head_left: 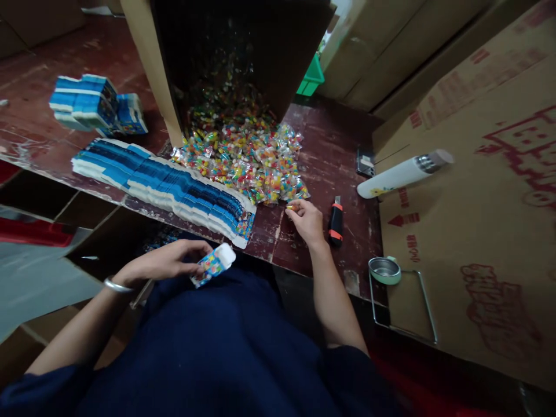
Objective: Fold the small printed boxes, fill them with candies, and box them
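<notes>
While our left hand (pixel 174 262) grips a small open carton (pixel 212 265) just off the near edge of the worktop (pixel 330 168), our right hand (pixel 306 219) pinches a candy sachet (pixel 293 205) at the near rim of the colourful sachet pile (pixel 245 156) spilling from the tipped box (pixel 234 58). We judge the sachet could slip from so light a pinch, or drag neighbours over the edge. The utility knife (pixel 336 223) lying just beside our right wrist could get knocked too.
</notes>
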A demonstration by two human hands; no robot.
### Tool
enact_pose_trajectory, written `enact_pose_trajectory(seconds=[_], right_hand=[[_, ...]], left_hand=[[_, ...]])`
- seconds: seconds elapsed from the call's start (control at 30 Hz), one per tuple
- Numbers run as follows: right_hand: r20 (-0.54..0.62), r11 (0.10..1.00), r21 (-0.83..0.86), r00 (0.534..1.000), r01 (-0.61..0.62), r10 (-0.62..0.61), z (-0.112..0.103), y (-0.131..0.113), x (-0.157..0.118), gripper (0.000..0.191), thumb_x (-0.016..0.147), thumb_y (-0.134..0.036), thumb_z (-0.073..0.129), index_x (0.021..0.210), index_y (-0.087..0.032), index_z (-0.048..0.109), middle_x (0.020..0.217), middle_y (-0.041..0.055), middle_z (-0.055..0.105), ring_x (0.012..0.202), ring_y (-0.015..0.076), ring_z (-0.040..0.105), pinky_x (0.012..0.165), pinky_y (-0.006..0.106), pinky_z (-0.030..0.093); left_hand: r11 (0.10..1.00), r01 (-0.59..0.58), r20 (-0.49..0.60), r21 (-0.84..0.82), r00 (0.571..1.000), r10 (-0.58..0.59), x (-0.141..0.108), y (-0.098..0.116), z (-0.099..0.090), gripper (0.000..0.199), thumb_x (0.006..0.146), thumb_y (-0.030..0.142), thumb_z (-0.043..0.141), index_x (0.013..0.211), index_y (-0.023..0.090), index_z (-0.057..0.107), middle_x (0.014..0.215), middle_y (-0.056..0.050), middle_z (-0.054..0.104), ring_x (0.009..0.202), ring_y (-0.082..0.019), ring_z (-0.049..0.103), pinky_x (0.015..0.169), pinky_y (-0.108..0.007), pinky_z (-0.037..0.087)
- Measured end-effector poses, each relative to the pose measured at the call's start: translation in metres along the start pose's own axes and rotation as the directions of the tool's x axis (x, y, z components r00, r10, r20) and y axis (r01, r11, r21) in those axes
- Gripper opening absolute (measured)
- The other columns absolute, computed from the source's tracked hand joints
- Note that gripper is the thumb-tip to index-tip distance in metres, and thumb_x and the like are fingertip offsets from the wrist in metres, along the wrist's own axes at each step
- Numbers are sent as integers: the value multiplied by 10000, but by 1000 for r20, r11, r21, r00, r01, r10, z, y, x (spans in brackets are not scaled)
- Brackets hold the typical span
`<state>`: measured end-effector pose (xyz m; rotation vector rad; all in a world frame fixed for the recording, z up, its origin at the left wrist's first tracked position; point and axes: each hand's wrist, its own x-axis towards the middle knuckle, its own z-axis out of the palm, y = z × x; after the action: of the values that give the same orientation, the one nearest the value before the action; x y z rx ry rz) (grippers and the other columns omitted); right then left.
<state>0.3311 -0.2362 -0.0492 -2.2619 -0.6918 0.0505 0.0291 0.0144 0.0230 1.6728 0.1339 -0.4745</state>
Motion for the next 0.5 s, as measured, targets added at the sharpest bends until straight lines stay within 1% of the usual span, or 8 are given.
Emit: enact_pose_trajectory(seconds=[0.07, 0.13, 0.17, 0.23, 0.3, 0.37, 0.43, 0.5], right_hand=[[-9, 983, 182, 1000, -25, 27, -4, -18, -14, 243, 790, -412, 760, 816, -181, 688, 736, 13, 694, 602, 136, 573, 621, 283, 470], [-37, 929, 364, 996, -60, 79, -9, -45, -31, 293, 785, -445, 793, 777, -191, 648, 702, -8, 687, 535, 118, 564, 537, 260, 459], [-43, 901, 429, 995, -58, 84, -12, -60, -39, 302, 785, -448, 805, 765, -195, 641, 704, -12, 692, 506, 112, 560, 503, 254, 453], [-75, 874, 485, 996, -2, 43, -14, -89, -53, 292, 794, -438, 815, 757, -202, 647, 707, -16, 697, 514, 115, 579, 500, 254, 470], [-98, 881, 468, 995, 73, -30, -13, -111, -63, 259, 811, -419, 815, 766, -212, 666, 715, -12, 698, 580, 133, 614, 556, 272, 502], [-90, 909, 393, 990, 138, -111, -7, -123, -69, 228, 838, -408, 798, 775, -223, 683, 721, -8, 686, 624, 147, 614, 613, 298, 517], [-66, 932, 290, 976, 219, -208, 0, -126, -72, 221, 868, -410, 775, 760, -236, 690, 709, -5, 660, 657, 162, 599, 678, 332, 530], [-52, 926, 204, 948, 317, -313, 6, -125, -73, 241, 895, -421, 747, 734, -249, 699, 766, 21, 668, 767, 197, 619, 790, 382, 543]], left_hand=[[998, -20, -125, -54, 992, 13, 15, 1, 10, 301, 912, 386, 675, 1120, 170, 694, 1006, -60, 755, 898, -209, 706, 805, -297, 555], [995, -70, -240, -66, 969, 52, 33, 1, 23, 321, 914, 409, 674, 1101, 149, 692, 1008, -73, 752, 899, -211, 703, 808, -305, 555], [994, -92, -279, -52, 957, 74, 41, 1, 30, 323, 907, 404, 681, 1096, 143, 696, 1000, -77, 753, 895, -211, 703, 807, -308, 555], [992, -126, -326, -8, 938, 117, 56, 3, 42, 308, 890, 379, 702, 1084, 140, 702, 976, -76, 758, 882, -210, 704, 810, -314, 556], [988, -150, -345, 26, 926, 150, 64, 6, 52, 283, 883, 350, 710, 1075, 142, 702, 960, -74, 760, 857, -204, 707, 813, -322, 559], [984, -176, -365, 2, 916, 165, 66, 10, 57, 276, 882, 331, 709, 1081, 141, 692, 954, -75, 762, 830, -200, 715, 808, -330, 568], [975, -212, -405, -64, 899, 169, 65, 12, 60, 292, 877, 333, 714, 1096, 142, 680, 959, -78, 761, 833, -205, 728, 808, -338, 580], [958, -255, -462, -129, 870, 169, 64, 10, 61, 312, 862, 345, 732, 1096, 147, 673, 973, -78, 755, 857, -212, 737, 825, -346, 592]])
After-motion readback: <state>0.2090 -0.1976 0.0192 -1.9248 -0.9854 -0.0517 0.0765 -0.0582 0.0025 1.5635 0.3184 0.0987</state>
